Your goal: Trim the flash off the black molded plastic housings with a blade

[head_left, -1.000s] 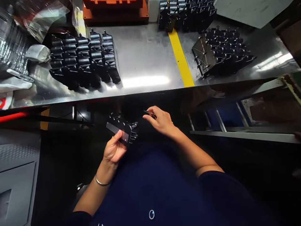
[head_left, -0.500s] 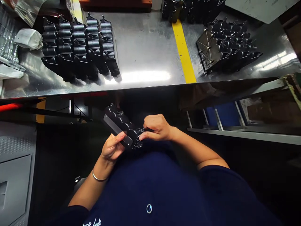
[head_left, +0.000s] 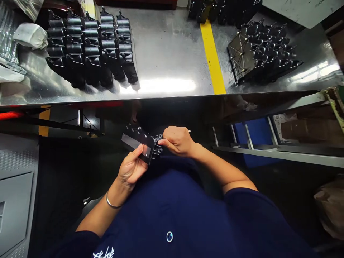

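My left hand [head_left: 133, 165] grips a black moulded part [head_left: 138, 144] in front of my body, with the thumb pressed on its flat strip. The part has a scalloped top and small ring-like lugs along its edge. My right hand [head_left: 177, 140] is closed at the part's right end, by the lugs. A small pale tip [head_left: 189, 131] sticks out behind the right fist, as of a slim tool; the rest of it is hidden in the fingers.
A metal table [head_left: 166, 53] lies ahead, with a yellow stripe [head_left: 213, 61] across it. Similar black parts stand in a left stack [head_left: 91, 46], a right stack [head_left: 268, 53] and another group [head_left: 224, 10] behind. A metal rack [head_left: 268, 152] is at the lower right, a grey cabinet [head_left: 16, 200] at the left.
The black part has turned so that its lugged end shows more. My right hand has rolled slightly upward at the wrist, and the pale tip has come into sight behind it.
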Motion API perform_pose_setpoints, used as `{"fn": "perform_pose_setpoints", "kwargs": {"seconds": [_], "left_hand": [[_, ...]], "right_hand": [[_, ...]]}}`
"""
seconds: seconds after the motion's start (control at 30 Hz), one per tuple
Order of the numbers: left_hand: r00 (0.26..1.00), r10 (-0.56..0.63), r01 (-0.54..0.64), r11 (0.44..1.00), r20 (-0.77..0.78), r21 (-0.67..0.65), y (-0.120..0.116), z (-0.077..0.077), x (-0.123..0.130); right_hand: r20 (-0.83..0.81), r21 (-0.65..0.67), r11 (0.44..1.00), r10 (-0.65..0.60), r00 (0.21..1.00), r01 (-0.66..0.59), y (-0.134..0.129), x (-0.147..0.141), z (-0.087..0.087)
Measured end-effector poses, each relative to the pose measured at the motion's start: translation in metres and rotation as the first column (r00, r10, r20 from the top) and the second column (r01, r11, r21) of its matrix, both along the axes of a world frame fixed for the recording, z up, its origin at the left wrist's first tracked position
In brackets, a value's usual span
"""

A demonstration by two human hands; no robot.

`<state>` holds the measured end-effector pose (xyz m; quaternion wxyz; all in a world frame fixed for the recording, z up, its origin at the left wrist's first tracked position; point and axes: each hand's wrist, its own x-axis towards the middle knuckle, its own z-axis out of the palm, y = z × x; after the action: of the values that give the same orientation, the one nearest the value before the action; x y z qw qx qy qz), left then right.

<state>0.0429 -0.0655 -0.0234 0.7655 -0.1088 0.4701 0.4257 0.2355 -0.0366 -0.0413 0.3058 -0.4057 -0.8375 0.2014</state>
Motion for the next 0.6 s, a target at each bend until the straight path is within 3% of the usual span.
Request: {"fn": "perform_pose_setpoints", "kwargs": {"seconds": [0.13,0.37,0.6], "left_hand": [[0.997,-0.004,0.012,0.996,0.080,-0.089,0.002,0.002,-0.003],[0.994,0.000,0.021,0.982,0.110,-0.186,0.002,0.009,-0.003],[0.991,-0.012,0.035,0.985,0.133,-0.170,0.004,0.009,-0.001]], "right_hand": [[-0.057,-0.041,0.999,0.000,0.998,-0.002,0.008,0.010,0.007],[0.106,0.043,0.993,0.104,0.989,-0.109,0.023,0.021,0.018],[0.176,0.058,0.990,0.114,0.978,-0.126,0.024,0.022,0.021]]}}
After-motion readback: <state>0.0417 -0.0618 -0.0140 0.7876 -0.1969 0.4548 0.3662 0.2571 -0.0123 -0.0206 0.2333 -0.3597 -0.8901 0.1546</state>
